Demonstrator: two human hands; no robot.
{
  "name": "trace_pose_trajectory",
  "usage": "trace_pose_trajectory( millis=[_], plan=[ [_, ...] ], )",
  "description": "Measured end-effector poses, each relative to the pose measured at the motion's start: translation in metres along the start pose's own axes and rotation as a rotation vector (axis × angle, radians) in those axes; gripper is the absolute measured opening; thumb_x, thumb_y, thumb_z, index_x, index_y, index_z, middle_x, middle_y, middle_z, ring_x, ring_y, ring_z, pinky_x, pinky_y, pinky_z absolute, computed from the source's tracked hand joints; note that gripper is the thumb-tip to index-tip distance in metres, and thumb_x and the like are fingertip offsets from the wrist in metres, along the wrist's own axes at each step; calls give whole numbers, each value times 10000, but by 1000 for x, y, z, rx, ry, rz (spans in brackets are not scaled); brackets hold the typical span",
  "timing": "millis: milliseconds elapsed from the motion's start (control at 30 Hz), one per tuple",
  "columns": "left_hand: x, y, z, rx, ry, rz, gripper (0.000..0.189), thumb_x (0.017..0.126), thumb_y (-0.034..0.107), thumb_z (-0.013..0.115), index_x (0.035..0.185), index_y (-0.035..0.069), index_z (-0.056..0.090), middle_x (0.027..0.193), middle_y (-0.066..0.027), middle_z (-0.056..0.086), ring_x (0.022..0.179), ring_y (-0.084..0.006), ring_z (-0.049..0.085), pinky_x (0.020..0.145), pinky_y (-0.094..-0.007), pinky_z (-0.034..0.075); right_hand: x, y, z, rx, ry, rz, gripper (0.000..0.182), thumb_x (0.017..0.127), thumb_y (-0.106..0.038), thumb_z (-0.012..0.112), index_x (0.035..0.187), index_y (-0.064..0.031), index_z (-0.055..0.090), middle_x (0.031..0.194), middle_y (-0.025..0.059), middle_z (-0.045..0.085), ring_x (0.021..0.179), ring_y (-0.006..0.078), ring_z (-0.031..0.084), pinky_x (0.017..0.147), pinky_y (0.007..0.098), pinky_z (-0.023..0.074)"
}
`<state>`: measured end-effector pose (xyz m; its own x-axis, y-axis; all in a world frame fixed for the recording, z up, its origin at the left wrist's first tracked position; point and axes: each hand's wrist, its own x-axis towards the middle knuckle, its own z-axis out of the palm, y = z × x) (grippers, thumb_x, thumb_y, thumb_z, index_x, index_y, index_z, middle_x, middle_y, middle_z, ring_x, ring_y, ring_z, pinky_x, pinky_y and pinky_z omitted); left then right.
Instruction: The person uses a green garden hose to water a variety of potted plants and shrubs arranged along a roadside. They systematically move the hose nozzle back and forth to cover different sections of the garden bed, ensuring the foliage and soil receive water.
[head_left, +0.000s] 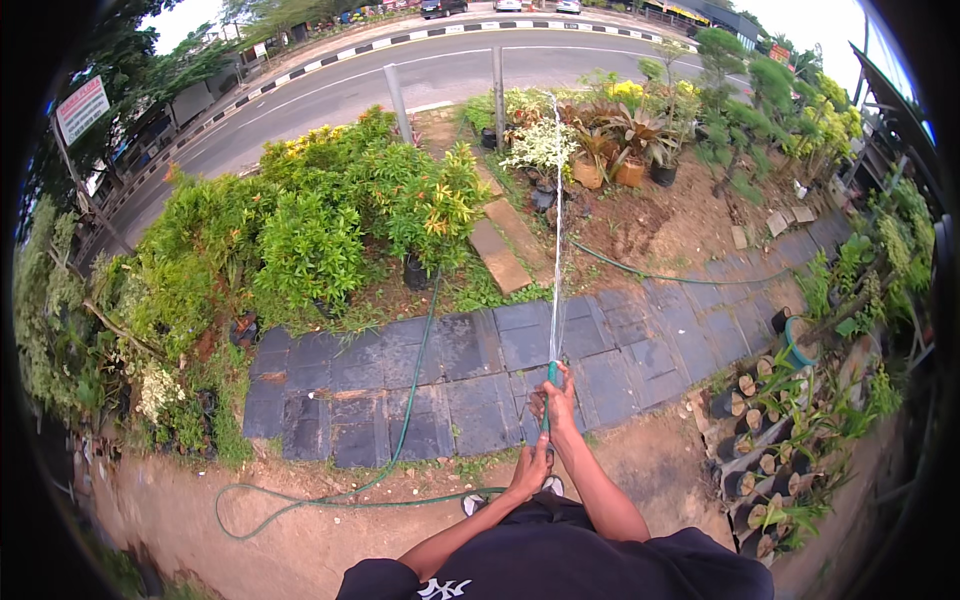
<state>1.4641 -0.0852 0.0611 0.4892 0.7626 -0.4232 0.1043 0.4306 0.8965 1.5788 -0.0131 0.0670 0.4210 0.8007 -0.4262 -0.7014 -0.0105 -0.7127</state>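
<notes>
My right hand (556, 401) grips a green garden hose (553, 371) near its open end, fingers wrapped around it. Just behind and below, my left hand (531, 466) holds the same hose closer to my body. From the hose end a jet of water (557, 225) shoots straight ahead over the paving. It reaches a potted shrub with pale variegated leaves (541, 144) by the roadside. Part of the hose between my hands and the ground is hidden by my arms and body.
The hose's slack (259, 517) loops on bare soil to the left and crosses the dark paving slabs (420, 409). Leafy shrubs (311, 244) stand ahead left. Black-bagged seedlings (742, 450) fill the right side. Two posts (498, 97) rise before the road (315, 97).
</notes>
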Motion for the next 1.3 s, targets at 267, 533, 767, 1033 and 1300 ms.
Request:
trace_pose_trajectory(
  millis=[267,533,767,1033,1300],
  plan=[
    [0,-5,3,-4,-8,-17,685,952,611,301,495,102,344,445,25,330,400,-101,305,413,-293,228,0,2,-2,-21,13,35,561,826,-14,523,1266,-322,363,749,54,492,445,106,371,377,253,323],
    [3,-13,4,-32,-11,-36,700,950,614,296,479,98,346,431,15,334,385,-110,316,406,-295,235,6,7,-6,-19,29,89,563,822,-3,524,1260,-321,369,708,52,484,410,113,356,356,257,300],
    [-2,-3,3,-44,7,-64,699,945,623,300,492,94,361,435,16,347,382,-110,322,401,-292,240,5,9,-7,-112,-69,83,576,798,-79,562,1290,-304,364,738,20,505,491,105,414,440,263,368],
    [-1,-8,1,-60,-18,-54,697,946,625,298,487,102,341,442,25,327,390,-99,302,402,-290,218,5,10,-1,-32,25,107,578,813,-5,523,1263,-329,361,685,47,451,414,105,343,352,252,287],
    [2,-11,2,-55,-30,-67,691,943,630,303,493,108,346,443,30,320,387,-94,298,400,-286,215,4,10,-8,-17,58,102,540,834,-38,534,1264,-318,368,740,55,487,440,112,368,374,252,320]
  ],
)
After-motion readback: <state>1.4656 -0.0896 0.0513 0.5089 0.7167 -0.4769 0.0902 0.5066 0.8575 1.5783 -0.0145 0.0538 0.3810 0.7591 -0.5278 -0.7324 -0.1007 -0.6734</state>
